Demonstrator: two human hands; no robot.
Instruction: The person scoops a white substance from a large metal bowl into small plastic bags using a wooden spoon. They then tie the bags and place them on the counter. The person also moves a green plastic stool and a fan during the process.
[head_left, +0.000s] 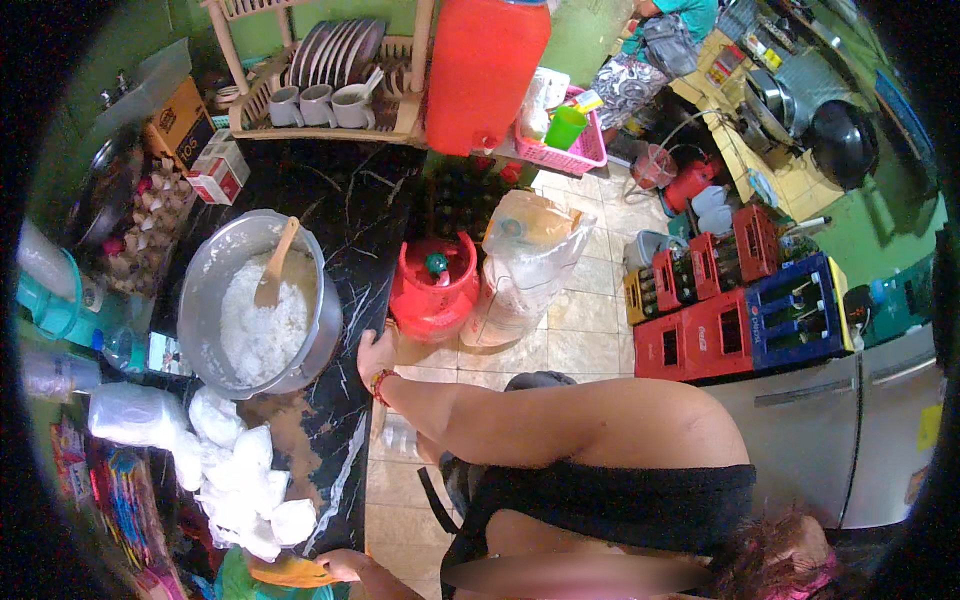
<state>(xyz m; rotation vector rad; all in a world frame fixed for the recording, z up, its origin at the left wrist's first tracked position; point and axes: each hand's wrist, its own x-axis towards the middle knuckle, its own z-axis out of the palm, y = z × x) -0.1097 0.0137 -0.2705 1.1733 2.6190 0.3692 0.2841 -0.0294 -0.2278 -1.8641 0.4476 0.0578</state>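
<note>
A large metal pot (325, 330) of white cooked rice (262, 325) stands on the black marbled table (300, 180). A wooden rice paddle (275, 265) leans in it, its blade on the rice. My right hand (378, 355), with a red bracelet at the wrist, holds the table's edge beside the pot. At the near end my left hand (345, 565) has its fingers on a flat orange-yellow thing (290, 572), whose kind I cannot make out. Several small white wrapped bundles (245, 470) lie piled between my left hand and the pot, by a stack of clear plastic (138, 414).
A red gas cylinder (433, 295) and a large sack (530, 265) stand on the tiled floor beyond the table. Bottle crates (690, 335) sit on a steel fridge (800, 410) at right. A dish rack (400, 128) with plates and mugs is at the back; egg trays (150, 215) at left.
</note>
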